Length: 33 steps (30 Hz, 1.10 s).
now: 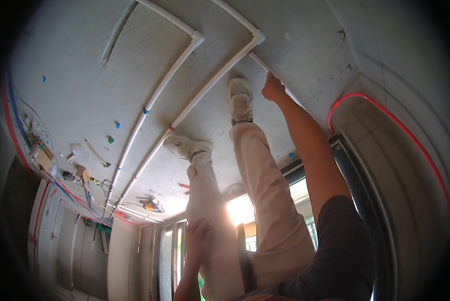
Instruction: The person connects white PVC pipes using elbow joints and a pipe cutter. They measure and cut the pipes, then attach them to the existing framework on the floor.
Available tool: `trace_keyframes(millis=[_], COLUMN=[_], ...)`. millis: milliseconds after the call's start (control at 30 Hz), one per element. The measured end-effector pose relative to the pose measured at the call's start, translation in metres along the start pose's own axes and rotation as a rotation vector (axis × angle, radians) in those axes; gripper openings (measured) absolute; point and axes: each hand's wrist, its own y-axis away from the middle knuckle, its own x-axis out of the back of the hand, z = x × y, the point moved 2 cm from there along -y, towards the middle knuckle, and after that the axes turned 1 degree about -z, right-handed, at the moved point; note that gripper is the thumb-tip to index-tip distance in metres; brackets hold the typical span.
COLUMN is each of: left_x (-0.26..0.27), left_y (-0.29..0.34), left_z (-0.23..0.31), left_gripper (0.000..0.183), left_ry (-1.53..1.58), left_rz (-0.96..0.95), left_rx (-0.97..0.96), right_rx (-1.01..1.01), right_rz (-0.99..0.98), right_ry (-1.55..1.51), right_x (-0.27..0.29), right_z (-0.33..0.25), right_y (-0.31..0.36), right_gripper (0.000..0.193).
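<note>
My right hand [273, 88] is closed round a thin white pipe [259, 62], just beyond my right shoe [241, 95]. The pipe's far end reaches close to a fixed white pipe run [220, 73]; whether they touch I cannot tell. Part of the held pipe lies behind my hand and forearm. My left hand [197, 236] rests on my left leg near the knee, fingers laid over the trouser cloth, with nothing seen in it.
A second white pipe run [160, 89] lies parallel, both with elbow fittings. A red flexible conduit [400, 120] curves at the right. A power tool [154, 203], a hammer-like tool [97, 153], a cardboard box [43, 159] and blue and green bits are scattered about.
</note>
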Motion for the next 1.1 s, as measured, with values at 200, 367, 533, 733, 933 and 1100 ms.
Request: trace_keyframes(millis=[200, 367, 533, 733, 933, 1100], left_x=[-0.013, -0.046, -0.048, -0.048, -0.049, -0.039], left_y=[0.013, 0.015, 0.034, 0.06, 0.124, 0.181], left_z=[0.003, -0.008, -0.041, -0.086, -0.121, -0.197], left_gripper=[0.044, 0.044, 0.041, 0.046, 0.062, 0.041], left_ry=[0.302, -0.015, 0.097, 0.083, -0.087, 0.08], left_rz=[-0.066, -0.055, 0.111, 0.133, -0.085, -0.062], left_rx=[0.185, -0.009, -0.061, -0.184, -0.4, -0.163], right_rx=[0.042, 0.057, 0.104, 0.329, 0.627, 0.429], right_rz=[0.045, 0.12, 0.247, 0.226, -0.109, -0.345], right_ry=[0.03, 0.045, 0.022, -0.17, 0.199, -0.195], right_x=[-0.011, -0.016, -0.027, -0.117, -0.189, -0.105], right_z=[0.004, 0.004, 0.0, 0.024, 0.03, 0.002], right_y=[0.0, 0.003, 0.03, 0.131, 0.37, 0.519], right_gripper=[0.08, 0.079, 0.075, 0.076, 0.063, 0.064])
